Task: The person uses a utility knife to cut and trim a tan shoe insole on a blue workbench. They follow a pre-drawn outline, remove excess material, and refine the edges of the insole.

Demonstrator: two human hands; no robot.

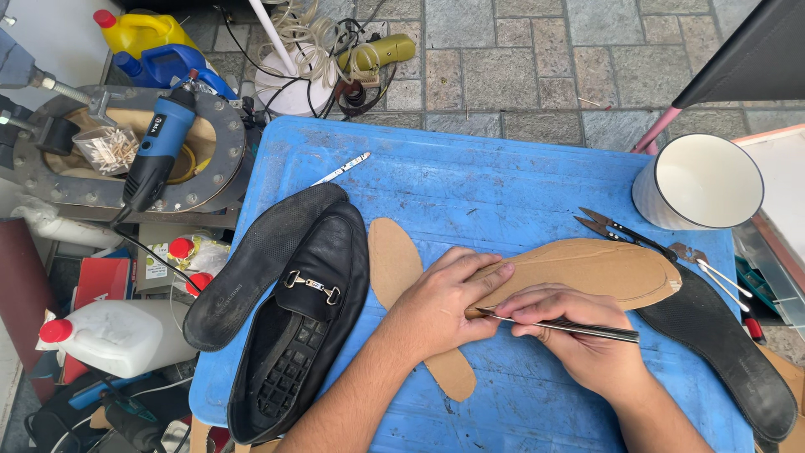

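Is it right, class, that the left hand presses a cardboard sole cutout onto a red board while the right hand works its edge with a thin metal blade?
Not quite: the board is blue, not red, as the head view shows. The rest holds: the left hand presses the cardboard sole cutout onto it while the right hand works its edge with a thin metal blade.

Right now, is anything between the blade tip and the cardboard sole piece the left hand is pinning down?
Nothing visible. The thin metal blade in the right hand already meets the edge of the cardboard sole; the left hand presses beside it.
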